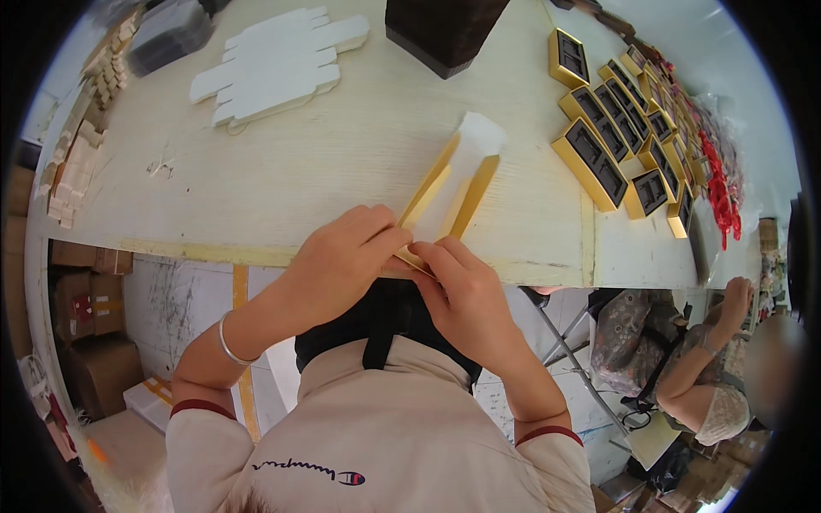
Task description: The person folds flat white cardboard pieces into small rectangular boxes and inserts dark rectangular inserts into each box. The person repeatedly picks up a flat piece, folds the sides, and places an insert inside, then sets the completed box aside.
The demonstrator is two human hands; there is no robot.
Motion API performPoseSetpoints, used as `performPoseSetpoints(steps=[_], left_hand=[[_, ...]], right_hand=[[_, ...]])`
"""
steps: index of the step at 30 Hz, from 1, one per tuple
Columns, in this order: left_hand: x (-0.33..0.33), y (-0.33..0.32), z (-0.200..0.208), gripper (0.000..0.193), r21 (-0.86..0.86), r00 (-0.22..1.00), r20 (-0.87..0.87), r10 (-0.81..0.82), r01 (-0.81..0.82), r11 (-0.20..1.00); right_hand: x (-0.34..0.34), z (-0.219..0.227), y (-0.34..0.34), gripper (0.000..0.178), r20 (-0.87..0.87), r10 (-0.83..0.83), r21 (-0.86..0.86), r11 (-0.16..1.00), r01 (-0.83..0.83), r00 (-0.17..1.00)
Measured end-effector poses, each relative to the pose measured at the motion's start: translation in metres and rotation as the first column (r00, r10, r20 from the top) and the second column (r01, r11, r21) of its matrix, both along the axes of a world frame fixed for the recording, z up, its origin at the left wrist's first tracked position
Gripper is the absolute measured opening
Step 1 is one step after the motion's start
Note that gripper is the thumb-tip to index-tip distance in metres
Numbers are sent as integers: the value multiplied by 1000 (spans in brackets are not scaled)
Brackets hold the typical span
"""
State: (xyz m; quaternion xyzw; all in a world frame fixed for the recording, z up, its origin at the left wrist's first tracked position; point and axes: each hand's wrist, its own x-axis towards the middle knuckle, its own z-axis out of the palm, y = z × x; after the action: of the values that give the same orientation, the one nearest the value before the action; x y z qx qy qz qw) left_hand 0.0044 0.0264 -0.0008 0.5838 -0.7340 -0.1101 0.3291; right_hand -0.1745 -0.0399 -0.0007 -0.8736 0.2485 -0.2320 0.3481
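A partly folded cardboard box (472,195), gold outside and white inside, lies at the table's front edge with its long gold sides standing up. Its far end flap is flat and white. My left hand (352,250) pinches the near left corner of this box. My right hand (459,278) grips the near right corner, thumb below and fingers on top. Both hands are close together at the near end, and the fingers partly hide the folds there.
Flat white box blanks (278,68) lie stacked at the back left. A dark brown block-shaped stack (440,34) stands at the back. Several gold boxes with black inserts (590,162) fill the right side, beside red ribbons (720,188). Another person (697,376) sits at the right.
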Motion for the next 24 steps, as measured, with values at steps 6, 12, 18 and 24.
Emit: performPoseSetpoints(steps=[6,12,18,24], left_hand=[[38,-20,19,29,159,963,142,-231,208,965],[26,-7,47,55,58,978,197,-70,60,997],[-10,2,5,45,-92,921,376,-105,150,984],[-6,1,4,35,-121,946,283,-160,201,972]], right_hand=[[2,15,13,46,189,120,384,904,-186,975],[-52,30,-42,57,-19,-116,-404,909,98,993],[-44,-10,-33,44,-18,-46,-435,900,34,999],[-37,3,-6,46,-130,-14,-352,936,-33,991]])
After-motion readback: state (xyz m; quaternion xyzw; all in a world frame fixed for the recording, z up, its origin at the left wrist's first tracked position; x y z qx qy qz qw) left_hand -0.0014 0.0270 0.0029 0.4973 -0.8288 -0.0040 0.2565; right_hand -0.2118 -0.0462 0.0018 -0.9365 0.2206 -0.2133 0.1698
